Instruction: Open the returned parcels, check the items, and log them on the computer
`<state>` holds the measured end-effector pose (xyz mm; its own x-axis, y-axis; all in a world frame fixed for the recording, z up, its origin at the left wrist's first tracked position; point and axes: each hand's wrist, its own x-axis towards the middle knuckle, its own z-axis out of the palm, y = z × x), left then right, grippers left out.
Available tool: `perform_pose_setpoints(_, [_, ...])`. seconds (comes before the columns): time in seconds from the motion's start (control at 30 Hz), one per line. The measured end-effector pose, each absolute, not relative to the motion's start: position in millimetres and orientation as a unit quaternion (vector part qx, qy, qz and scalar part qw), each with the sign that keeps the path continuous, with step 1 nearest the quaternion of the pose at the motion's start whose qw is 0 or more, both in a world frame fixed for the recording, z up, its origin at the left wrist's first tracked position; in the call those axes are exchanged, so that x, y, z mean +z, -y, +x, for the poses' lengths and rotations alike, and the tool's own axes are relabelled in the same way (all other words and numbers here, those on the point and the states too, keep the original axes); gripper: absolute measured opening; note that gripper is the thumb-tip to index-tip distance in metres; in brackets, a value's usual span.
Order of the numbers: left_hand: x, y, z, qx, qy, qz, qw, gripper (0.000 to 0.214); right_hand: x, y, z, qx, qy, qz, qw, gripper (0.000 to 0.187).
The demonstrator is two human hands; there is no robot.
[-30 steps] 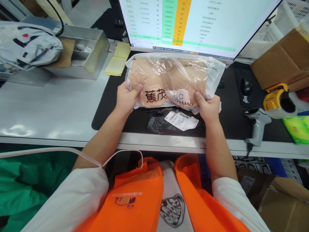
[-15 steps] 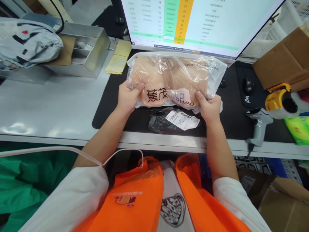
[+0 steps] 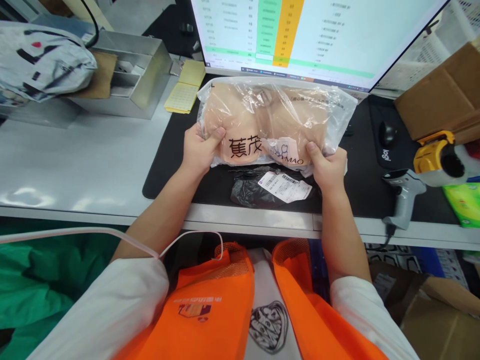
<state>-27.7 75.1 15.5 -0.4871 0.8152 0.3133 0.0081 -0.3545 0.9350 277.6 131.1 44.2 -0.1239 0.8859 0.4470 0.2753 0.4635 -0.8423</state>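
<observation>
A clear plastic bag (image 3: 262, 120) with a beige bra inside is stretched between my two hands, in front of the monitor. Dark lettering and a small pale label with handwriting show on its front. My left hand (image 3: 202, 149) grips the bag's left end, thumb on top. At the right end, my right hand (image 3: 329, 165) is closed on it the same way. Below the bag, a crumpled black plastic mailer (image 3: 249, 192) lies on the black desk mat (image 3: 168, 172), and a white shipping label (image 3: 285, 186) is stuck to it.
The monitor (image 3: 330, 45) shows a spreadsheet. At right are a mouse (image 3: 387, 134), a grey barcode scanner (image 3: 404, 197), a yellow tape dispenser (image 3: 435, 155) and a cardboard box (image 3: 438, 95). A grey bin (image 3: 140, 95), a printed bag (image 3: 41, 60) and yellow notes (image 3: 183, 90) are at left.
The bag's right end has shifted slightly to the right and my right hand with it. Both hands keep their hold; the view has tilted a little.
</observation>
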Motion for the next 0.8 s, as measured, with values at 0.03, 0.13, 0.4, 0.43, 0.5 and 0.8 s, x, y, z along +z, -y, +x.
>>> perform_pose_setpoints(0.03, [16, -75, -27, 0.709, -0.492, 0.418, 0.285, 0.057, 45, -131, 278, 0.298, 0.687, -0.425, 0.509, 0.048])
perform_pose_setpoints(0.13, [22, -74, -26, 0.721, -0.477, 0.411, 0.291, 0.061, 49, -133, 282, 0.302, 0.703, -0.423, 0.485, 0.053])
perform_pose_setpoints(0.4, [41, -80, -58, 0.799, -0.382, 0.375, 0.274, 0.067, 50, -144, 294, 0.221, 0.849, -0.412, 0.243, 0.077])
perform_pose_setpoints(0.43, [40, -82, -64, 0.803, -0.373, 0.371, 0.281, 0.068, 48, -142, 292, 0.22, 0.856, -0.42, 0.205, 0.079])
perform_pose_setpoints(0.5, [36, -85, -73, 0.806, -0.361, 0.367, 0.291, 0.069, 45, -138, 288, 0.212, 0.862, -0.432, 0.157, 0.076])
perform_pose_setpoints(0.8, [30, -87, -83, 0.812, -0.375, 0.356, 0.271, 0.068, 55, -132, 284, 0.209, 0.854, -0.443, 0.177, 0.019])
